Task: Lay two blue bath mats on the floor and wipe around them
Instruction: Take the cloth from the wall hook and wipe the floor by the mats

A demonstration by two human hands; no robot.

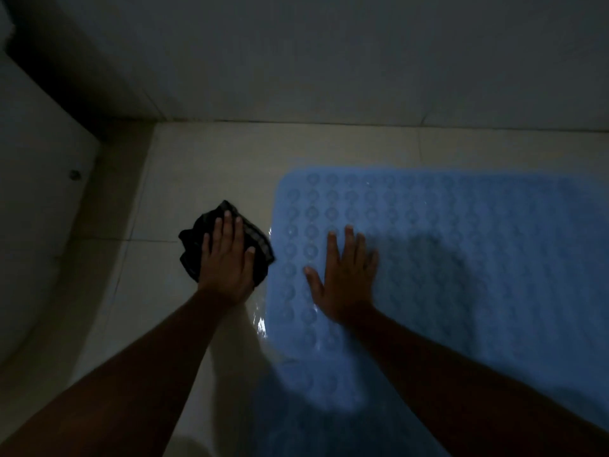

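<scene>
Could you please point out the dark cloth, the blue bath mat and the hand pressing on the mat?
dark cloth (256, 239): head view, on its right part beside the fingers.
blue bath mat (461, 225): head view, on its bare textured middle.
right hand (346, 278): head view, on its back.

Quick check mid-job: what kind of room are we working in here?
Most likely a bathroom, dimly lit. A blue bath mat with rows of round bumps lies on a glossy, wet-looking tiled floor, beside a tiled wall.

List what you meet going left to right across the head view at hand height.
White fixture → dark cloth under the left hand → wet floor strip → right hand flat on the blue mat.
</scene>
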